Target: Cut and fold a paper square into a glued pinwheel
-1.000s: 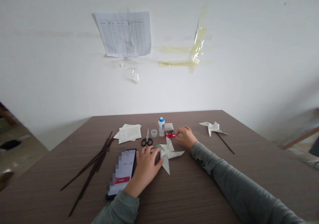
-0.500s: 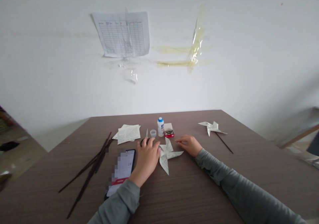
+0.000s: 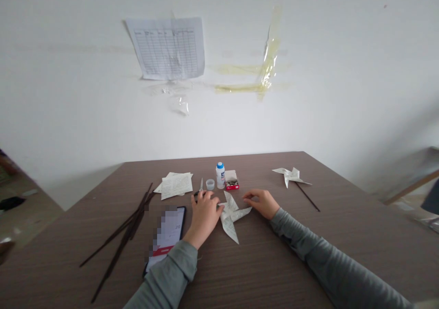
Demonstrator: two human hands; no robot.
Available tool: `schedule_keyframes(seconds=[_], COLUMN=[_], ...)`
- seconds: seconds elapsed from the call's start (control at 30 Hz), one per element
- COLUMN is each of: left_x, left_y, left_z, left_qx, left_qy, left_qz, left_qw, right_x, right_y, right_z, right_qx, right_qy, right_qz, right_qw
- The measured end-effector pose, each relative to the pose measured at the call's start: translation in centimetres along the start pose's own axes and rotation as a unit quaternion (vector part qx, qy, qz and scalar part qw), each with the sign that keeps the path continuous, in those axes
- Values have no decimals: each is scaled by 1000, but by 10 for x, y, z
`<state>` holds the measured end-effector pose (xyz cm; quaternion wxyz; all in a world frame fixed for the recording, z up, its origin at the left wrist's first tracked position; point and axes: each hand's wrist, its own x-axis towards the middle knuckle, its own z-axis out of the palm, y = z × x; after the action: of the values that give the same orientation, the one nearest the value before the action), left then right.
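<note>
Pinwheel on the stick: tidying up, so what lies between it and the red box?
Bare table in the head view: nothing lies between the pinwheel and the red box.

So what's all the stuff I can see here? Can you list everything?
paper pinwheel: one, white, flat on the table between the hands
finished pinwheel: one, white on a dark stick, far right
sticks: several, dark brown, left
phone: one, black, near the left sleeve
scissors: one, dark handles under the left hand
loose papers: a few, white, far left of centre
glue bottle: one, white, blue cap
small cup: one, clear
pin box: one, red, open
table: one, brown
wall sheet: one, white
left hand: touches the pinwheel
right hand: at the pinwheel's right tip
</note>
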<state>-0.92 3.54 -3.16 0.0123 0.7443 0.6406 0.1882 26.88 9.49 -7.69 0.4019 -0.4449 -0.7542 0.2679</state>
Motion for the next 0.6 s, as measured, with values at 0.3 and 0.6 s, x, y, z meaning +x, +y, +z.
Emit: schedule_keyframes(seconds=[0.3,0.6], left_x=[-3,0], left_y=[-5,-28], left_z=[6,29], left_qx=[-47,-137], left_qy=[20,99], left_qz=[-7,38], left_qw=[999,985], right_x=[-1,-4], right_y=[-12,-13], right_z=[-4,-5], right_qx=[24,60], right_qy=[-7,4], right_qz=[57,59], right_qw=[998,996])
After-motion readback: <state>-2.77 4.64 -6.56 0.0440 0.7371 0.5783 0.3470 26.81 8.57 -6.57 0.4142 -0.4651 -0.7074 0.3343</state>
